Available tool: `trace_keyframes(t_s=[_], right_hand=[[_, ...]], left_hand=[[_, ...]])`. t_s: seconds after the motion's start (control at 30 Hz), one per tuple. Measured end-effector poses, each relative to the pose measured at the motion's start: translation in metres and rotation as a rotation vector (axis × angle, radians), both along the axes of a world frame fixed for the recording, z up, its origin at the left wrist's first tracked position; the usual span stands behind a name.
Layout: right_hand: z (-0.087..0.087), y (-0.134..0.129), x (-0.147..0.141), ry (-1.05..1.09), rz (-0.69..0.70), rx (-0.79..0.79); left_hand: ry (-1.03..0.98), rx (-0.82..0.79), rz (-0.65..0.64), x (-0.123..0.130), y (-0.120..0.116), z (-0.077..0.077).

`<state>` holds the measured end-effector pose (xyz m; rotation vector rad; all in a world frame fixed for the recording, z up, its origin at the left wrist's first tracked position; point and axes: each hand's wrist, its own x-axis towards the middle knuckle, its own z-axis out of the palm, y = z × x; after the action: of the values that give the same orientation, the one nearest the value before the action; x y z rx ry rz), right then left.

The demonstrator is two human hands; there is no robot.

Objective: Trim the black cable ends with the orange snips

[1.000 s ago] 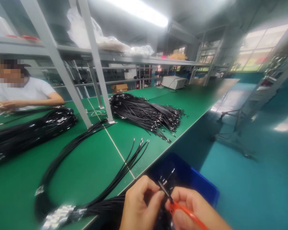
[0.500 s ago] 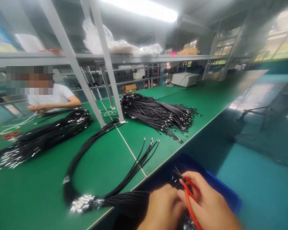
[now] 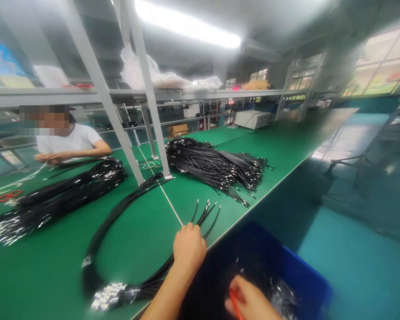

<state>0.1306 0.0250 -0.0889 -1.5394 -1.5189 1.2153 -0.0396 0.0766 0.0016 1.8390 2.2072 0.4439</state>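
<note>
My left hand (image 3: 189, 249) is closed over a few thin black cables (image 3: 205, 213) near the table's front edge, their silver tips pointing away past my fingers. These cables belong to a long curved bundle (image 3: 98, 240) with a cluster of silver connectors (image 3: 110, 295) at its near end. Lower right, over a blue bin (image 3: 306, 271), my right hand (image 3: 245, 298) grips red-handled scissors (image 3: 235, 304); their blades are hard to make out. Small shiny pieces lie in the bin.
A large black cable pile (image 3: 216, 164) lies on the green table (image 3: 146, 240), beside metal shelf posts (image 3: 151, 98). Farther left are another cable pile (image 3: 70, 191), red scissors (image 3: 9, 196) and a seated person (image 3: 73, 142). A white box (image 3: 252, 119) stands farther back.
My left hand has moved up and left from beside my right hand onto the cables on the table. My right hand has dropped lower with the scissors. The view has shifted slightly.
</note>
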Motion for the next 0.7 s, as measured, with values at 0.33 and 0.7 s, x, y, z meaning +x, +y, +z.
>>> trace_keyframes(t_s=[0.33, 0.7], right_hand=[[0.093, 0.000, 0.025, 0.635, -0.357, 0.049], [0.119, -0.018, 0.010, 1.049, -0.451, -0.020]], left_hand=[[-0.741, 0.097, -0.396, 0.057, -0.046, 0.043], [-1.263, -0.107, -0.184, 0.055, -0.076, 0.020]])
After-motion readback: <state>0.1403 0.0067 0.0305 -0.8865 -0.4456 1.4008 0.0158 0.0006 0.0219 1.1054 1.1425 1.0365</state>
